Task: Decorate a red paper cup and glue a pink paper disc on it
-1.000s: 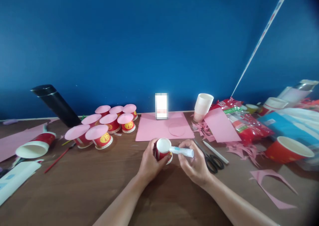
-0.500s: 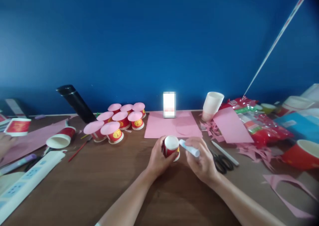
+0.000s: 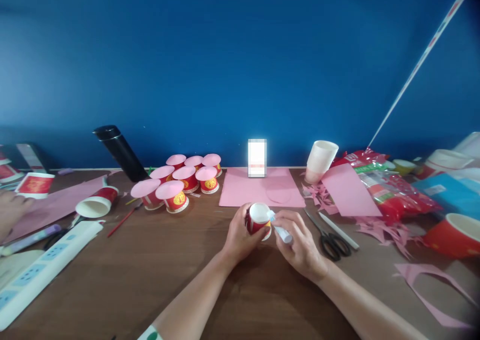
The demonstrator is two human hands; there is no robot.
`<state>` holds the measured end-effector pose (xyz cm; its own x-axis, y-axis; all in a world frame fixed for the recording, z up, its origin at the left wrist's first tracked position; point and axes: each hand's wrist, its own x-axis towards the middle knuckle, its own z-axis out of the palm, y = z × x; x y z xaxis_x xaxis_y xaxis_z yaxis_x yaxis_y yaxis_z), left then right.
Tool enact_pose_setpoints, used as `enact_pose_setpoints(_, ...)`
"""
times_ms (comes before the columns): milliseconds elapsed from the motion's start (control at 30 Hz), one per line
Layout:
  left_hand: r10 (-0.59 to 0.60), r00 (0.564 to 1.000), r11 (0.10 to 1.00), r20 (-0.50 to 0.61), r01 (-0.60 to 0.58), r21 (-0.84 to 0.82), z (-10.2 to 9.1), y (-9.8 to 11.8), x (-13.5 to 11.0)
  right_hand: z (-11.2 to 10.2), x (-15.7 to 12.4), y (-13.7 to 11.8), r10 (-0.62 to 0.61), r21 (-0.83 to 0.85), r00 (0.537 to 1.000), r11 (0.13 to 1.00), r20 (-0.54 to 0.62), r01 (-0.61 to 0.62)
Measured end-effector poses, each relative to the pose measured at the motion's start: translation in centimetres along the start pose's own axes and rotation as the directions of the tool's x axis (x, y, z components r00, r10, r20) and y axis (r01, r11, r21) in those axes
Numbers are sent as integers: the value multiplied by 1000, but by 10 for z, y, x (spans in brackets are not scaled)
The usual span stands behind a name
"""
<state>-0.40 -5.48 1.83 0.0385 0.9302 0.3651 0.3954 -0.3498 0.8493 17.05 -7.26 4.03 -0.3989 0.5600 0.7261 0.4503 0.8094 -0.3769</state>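
My left hand (image 3: 240,236) is wrapped round a small red paper cup (image 3: 258,220), which stands upside down with its white base up. Between the fingers of my right hand (image 3: 302,245) is a pale glue stick (image 3: 283,234), tilted, with its tip at the right edge of the cup's base. Whether the tip touches the base I cannot tell. Left of my hands stand several upturned red cups (image 3: 176,197), each topped with a pink paper disc (image 3: 169,190). Behind the held cup lies a pink paper sheet (image 3: 243,190) with a loose pink disc on it.
Black scissors (image 3: 332,242) and a white stick (image 3: 339,230) lie right of my right hand. Stacked white cups (image 3: 320,160), pink scraps (image 3: 390,235) and red packets (image 3: 405,195) are farther right. Leftward are a black flask (image 3: 122,152), a power strip (image 3: 48,265) and another person's hand (image 3: 13,210).
My right hand has brought the glue stick's tip left to the rim of the cup's base. My left hand still holds the cup. The view has shifted slightly.
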Motion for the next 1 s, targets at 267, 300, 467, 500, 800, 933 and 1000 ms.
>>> enact_pose_setpoints(267,-6,1000,1000,-7,7,16,0,3,0,-1,1,-3,-28,-7,999,1000,30,28)
enact_pose_setpoints(300,-8,1000,1000,-6,8,17,1,3,0,-1,1,-4,-30,-4,999,1000,26,30)
enact_pose_setpoints(467,-13,1000,1000,-12,13,15,1,3,0,-2,2,-5,-36,10,999,999,35,35)
enact_pose_setpoints(500,-16,1000,1000,-14,17,12,1,2,0,-2,2,-5,-35,16,999,999,41,34)
enact_pose_setpoints(800,-9,1000,1000,-10,9,3,-1,4,0,-2,2,-4,21,95,1000,995,-18,-19)
enact_pose_setpoints(933,-17,999,1000,-32,18,16,0,2,1,-3,3,-2,160,149,977,979,-138,-140)
enact_pose_setpoints(1000,9,999,999,-47,-7,32,0,0,1,-2,3,-2,226,176,960,964,-163,-197)
